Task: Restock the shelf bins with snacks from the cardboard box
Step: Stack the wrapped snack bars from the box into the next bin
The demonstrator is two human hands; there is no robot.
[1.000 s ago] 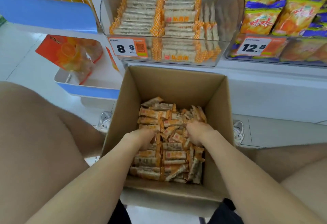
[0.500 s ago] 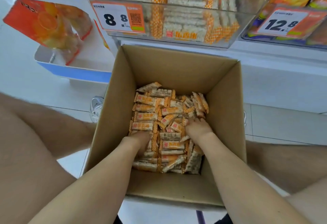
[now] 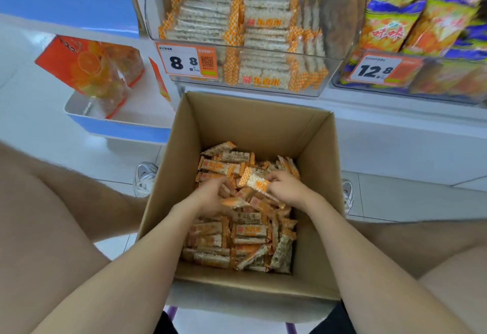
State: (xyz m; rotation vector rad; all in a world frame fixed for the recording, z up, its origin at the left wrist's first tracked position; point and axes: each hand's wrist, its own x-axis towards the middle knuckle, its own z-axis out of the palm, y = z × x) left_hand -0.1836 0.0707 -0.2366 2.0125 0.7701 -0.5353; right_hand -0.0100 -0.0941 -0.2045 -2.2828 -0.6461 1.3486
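An open cardboard box (image 3: 184,154) stands between my knees, its bottom covered with several orange-and-white wrapped snack bars (image 3: 247,231). Both my hands are inside it. My left hand (image 3: 210,196) curls round a bunch of bars lifted off the pile. My right hand (image 3: 287,188) grips more bars, one of which (image 3: 257,182) sticks out to the left of the fingers. Above the box a clear shelf bin (image 3: 326,70) holds neat stacks of the same bars behind an "8.8" price tag (image 3: 184,61).
To the right a second bin (image 3: 342,83) with a "12.8" tag holds yellow-and-blue chip bags (image 3: 395,17). At the left a blue-and-white rack (image 3: 118,130) carries an orange bag (image 3: 87,65). My knees flank the box, and a white shelf base runs behind it.
Both hands have risen from pressing into the pile and now hold bars lifted above it. The camera has tilted back up, showing more of the shelf bin.
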